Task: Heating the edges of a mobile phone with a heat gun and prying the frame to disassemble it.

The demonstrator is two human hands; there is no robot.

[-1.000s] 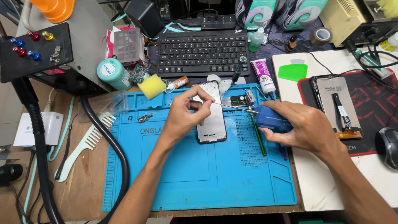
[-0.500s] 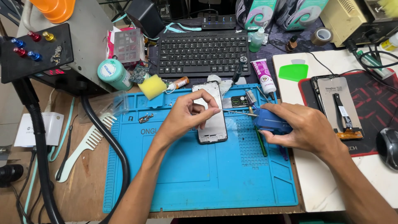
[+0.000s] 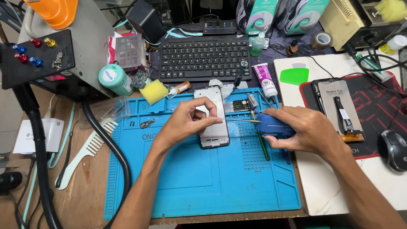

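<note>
I see a cluttered wooden bench (image 3: 85,169) with a blue mat (image 3: 203,182) at its centre and a black keyboard (image 3: 199,57) at twelve o'clock. My left hand (image 3: 186,123) curls over the phone frame (image 3: 212,116) on the mat, fingertips pinched together. At three o'clock, my right hand (image 3: 305,129) closes round a blue tool (image 3: 271,126), its thin metal tip pointing toward the phone frame.

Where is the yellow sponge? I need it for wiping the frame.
The yellow sponge lies at the blue mat's upper left corner, between the teal canister and the keyboard.
</note>
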